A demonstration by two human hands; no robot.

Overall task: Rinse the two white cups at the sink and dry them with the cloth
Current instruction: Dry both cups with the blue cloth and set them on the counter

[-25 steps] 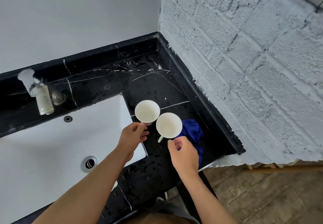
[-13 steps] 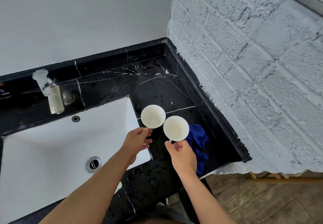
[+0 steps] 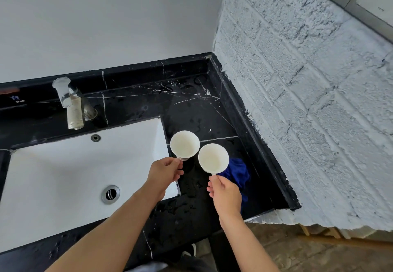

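The right hand (image 3: 225, 195), which a second ago hovers just short of the right cup (image 3: 213, 157), now pinches its handle, and that cup sits higher against the blue cloth (image 3: 237, 174), apparently lifted off the desk (image 3: 197, 110). The left hand (image 3: 164, 173) closes its grip on the handle of the left cup (image 3: 184, 144). The two cups stand slightly farther apart.

"COLD" in small white letters on black ledge (image 3: 18, 101) far left
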